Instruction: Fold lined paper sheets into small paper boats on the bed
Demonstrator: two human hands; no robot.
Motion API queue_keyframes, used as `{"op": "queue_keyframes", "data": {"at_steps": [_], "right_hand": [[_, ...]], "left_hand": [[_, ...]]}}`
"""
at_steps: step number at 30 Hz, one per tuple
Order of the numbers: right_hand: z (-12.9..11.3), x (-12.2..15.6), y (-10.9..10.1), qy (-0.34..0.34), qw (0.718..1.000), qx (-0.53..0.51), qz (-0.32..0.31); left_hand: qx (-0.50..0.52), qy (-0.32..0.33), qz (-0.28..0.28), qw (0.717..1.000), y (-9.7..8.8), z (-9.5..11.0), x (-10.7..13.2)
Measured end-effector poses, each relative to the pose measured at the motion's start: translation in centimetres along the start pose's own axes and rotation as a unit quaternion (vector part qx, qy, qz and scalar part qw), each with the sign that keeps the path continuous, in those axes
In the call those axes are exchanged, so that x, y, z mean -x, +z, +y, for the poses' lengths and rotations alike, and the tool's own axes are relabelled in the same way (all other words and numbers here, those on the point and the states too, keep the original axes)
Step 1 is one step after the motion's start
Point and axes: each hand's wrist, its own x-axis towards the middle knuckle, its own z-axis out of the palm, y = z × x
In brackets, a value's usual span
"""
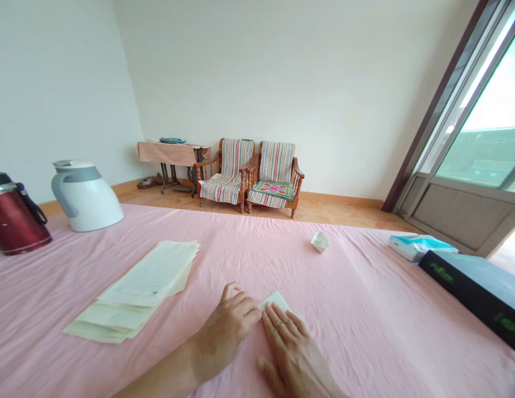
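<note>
A small folded paper (277, 299), pale green-white, lies on the pink cloth in front of me, partly covered by my fingers. My right hand (291, 338) is flat on it with fingers stretched out and the thumb a little apart. My left hand (230, 318) is closed, its fingers curled; the tips nearest the right hand meet the paper's left corner. Farther off, a folded paper piece (320, 242) with pointed corners stands by itself on the cloth. To the left of my hands lies a loose stack of grid-lined paper sheets (135, 276).
The pink cloth (224, 237) is wrinkled. At the left stand a red thermos (19, 221) and a white jug (91, 199). A black box (473, 293) and a blue-white tissue pack (421, 245) lie at the right. Beyond are two wooden armchairs (297, 176) and a draped sewing table (168, 153).
</note>
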Motion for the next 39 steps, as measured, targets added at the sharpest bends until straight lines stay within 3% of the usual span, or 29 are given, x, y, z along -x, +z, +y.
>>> {"op": "queue_keyframes", "data": {"at_steps": [7, 12, 22, 33, 39], "right_hand": [[1.9, 2.1, -0.4, -0.015, 0.995, 0.101, -0.004], [2.1, 2.2, -1.2, 0.021, 0.989, 0.142, 0.047], [2.1, 2.1, -1.7, 0.081, 0.988, 0.069, 0.114], [3.0, 2.6, -1.0, 0.142, 0.986, -0.039, 0.072], [2.8, 2.3, -2.0, 0.151, 0.973, -0.135, 0.113]], "left_hand": [[-0.048, 0.012, -0.006, 0.999, 0.1, 0.1, 0.0], [-0.092, 0.024, -0.011, 0.995, 0.2, 0.3, 0.0], [-0.09, 0.034, 0.036, 0.995, 0.1, 0.7, -0.1], [-0.047, 0.014, 0.091, 0.995, -0.4, 0.8, -0.1], [-0.002, -0.001, 0.12, 0.993, -0.8, 1.1, -0.2]]}}
